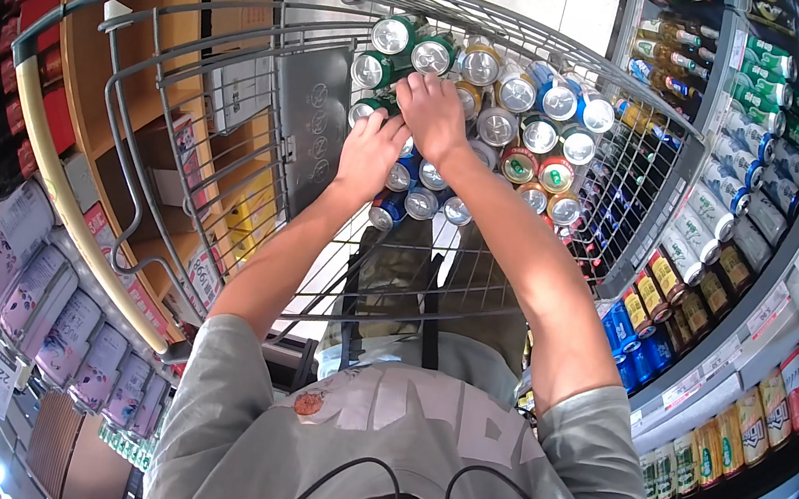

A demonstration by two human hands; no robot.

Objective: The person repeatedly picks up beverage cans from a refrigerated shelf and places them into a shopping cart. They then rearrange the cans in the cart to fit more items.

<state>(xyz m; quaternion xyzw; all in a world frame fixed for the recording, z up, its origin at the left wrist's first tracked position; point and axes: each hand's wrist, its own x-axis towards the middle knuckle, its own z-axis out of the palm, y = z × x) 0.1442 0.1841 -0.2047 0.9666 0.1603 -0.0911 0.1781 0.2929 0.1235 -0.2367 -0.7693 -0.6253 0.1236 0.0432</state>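
Both my arms reach down into a wire shopping cart (162, 77) where many drink cans stand upright, close together. My left hand (370, 153) has its fingers curled at a green can (368, 106), whose silver top shows just beyond the fingertips. Right beside it, my right hand (430, 112) bends its fingers down among the cans; what they grip is hidden under the hand. More green cans (391, 35) stand beyond my hands. Blue cans (388, 210) are nearer to me, and silver cans (517, 93) and red-and-gold cans (519, 165) stand to the right.
A grey panel (310, 127) stands inside the cart at the left of the cans. The cart's pale handle (84, 228) curves along the left side. Shelves of drink cans (707, 209) line the right, and lilac packages (42, 283) hang at the left beside a wooden shelf unit (97, 18).
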